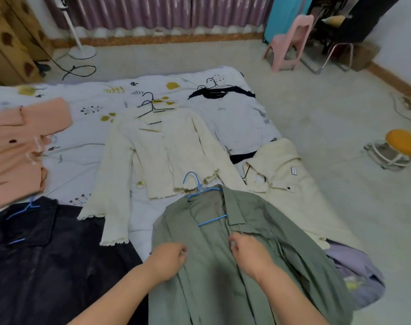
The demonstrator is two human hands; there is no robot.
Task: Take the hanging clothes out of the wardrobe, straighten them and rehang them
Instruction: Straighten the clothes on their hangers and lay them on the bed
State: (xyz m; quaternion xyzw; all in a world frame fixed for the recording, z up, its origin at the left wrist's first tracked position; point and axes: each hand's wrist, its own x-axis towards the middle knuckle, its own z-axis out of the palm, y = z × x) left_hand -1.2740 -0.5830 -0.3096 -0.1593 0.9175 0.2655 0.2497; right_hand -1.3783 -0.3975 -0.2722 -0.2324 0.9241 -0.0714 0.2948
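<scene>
A person is leaning over a bed [87, 141] covered in a white quilt printed with small leaves, and both bare forearms are reaching into view from the bottom edge. A green shirt [213, 282] is lying flat on the near edge of the bed, front side up, with a blue hanger [201, 191] sitting inside its collar and the hook pointing away from the person. The left hand [169, 260] is curling its fingers around the shirt's left front edge, gripping the cloth. The right hand [249, 252] is pinching the opposite front edge just below the collar, fingers bent tight on the fabric.

5 other garments are lying spread around it. A cream ruffled cardigan [162, 160] is lying just beyond the shirt, with black hangers [153, 106] at its neck. A black jacket [47, 254] on another blue hanger is lying to the left, and a peach garment [17, 148] is lying farther left. A cream jacket [284, 184] is lying to the right, and a white and black top [232, 113] is lying near the far corner. A pink chair [291, 41] is standing on the floor beyond.
</scene>
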